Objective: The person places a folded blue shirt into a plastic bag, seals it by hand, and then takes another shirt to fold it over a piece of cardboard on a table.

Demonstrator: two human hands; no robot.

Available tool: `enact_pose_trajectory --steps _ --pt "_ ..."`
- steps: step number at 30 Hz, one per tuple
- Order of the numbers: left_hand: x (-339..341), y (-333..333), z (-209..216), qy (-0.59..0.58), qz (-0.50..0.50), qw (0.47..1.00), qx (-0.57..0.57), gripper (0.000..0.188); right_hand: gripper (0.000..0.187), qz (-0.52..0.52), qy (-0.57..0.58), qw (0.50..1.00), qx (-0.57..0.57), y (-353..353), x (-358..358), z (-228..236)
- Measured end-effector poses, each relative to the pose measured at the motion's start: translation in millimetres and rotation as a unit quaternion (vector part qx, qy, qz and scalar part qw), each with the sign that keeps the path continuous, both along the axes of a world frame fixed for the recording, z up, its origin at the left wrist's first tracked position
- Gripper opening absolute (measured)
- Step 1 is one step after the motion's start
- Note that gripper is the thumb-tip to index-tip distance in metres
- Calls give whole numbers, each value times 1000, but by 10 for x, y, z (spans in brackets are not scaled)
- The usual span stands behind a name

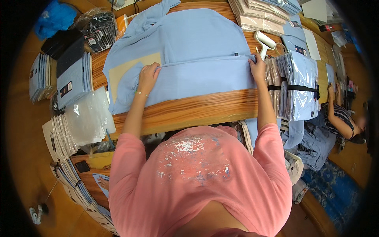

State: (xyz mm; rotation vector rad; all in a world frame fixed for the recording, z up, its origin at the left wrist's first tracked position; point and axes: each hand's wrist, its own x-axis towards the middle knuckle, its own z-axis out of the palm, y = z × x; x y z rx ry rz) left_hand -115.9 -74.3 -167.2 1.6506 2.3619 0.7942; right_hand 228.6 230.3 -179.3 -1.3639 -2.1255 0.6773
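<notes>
A light blue shirt (pixel 197 37) lies spread over the wood-grain table, its near side folded into a long straight strip. My left hand (pixel 148 78) is closed on the fold's edge at the strip's left end, fingertips hidden against the cloth. At the strip's right end, my right hand (pixel 257 69) grips the shirt's edge between thumb and fingers. Beside my left hand a beige rectangular card (pixel 114 75) lies on the shirt, with a folded part of blue cloth over it. A white lint roller (pixel 265 41) rests just beyond my right hand.
Bagged folded garments (pixel 302 75), bound with a black strap, stand at the right. More folded stacks (pixel 71 85) and clear plastic bags (pixel 89 116) line the left. Beige packages (pixel 260 17) are piled at the far right. Another person (pixel 339 118) works farther right.
</notes>
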Motion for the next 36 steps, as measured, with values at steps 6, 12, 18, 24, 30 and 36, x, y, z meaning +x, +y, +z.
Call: enact_pose_trajectory --steps 6,12,18,24,30,36 --pt "22 109 6 28 -15 994 107 13 27 -49 23 993 105 -252 -163 119" --pt "-98 183 -98 19 -13 995 96 17 39 -10 -73 982 174 -344 -253 215" --pt "12 -4 -149 20 -19 996 83 17 50 165 -247 944 145 -905 186 -26" --pt "481 -410 57 -46 0 998 42 19 47 137 -143 970 139 -1352 303 241" --pt "-139 -962 488 -205 187 946 168 26 24 461 55 885 -17 -2535 -1559 791" --pt "-699 -1710 -40 -221 127 966 35 32 39 560 -154 806 110 -2906 -2809 344"
